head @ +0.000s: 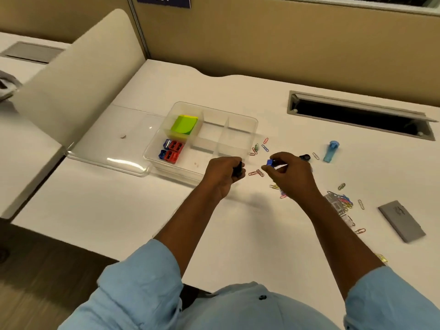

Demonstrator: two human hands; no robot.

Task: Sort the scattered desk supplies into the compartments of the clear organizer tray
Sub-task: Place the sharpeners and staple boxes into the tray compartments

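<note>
The clear organizer tray (252, 121) sits mid-desk, its lid (112, 148) lying to its left. A green sticky-note pad (184, 124) fills one back compartment; red and blue sharpeners (172, 151) lie in the front left one. My left hand (223, 171) is closed around a small black object (238, 169) by the tray's front right corner. My right hand (289, 173) pinches a small blue object (270, 162) just right of it. Coloured paper clips (259, 147) are scattered around both hands.
A blue translucent tube (331, 151) and a black clip (305, 157) lie right of my hands. A pile of clips (342, 198) and a grey flat box (401, 220) sit further right. A cable slot (359, 115) opens at the back right. A partition (78, 75) stands to the left.
</note>
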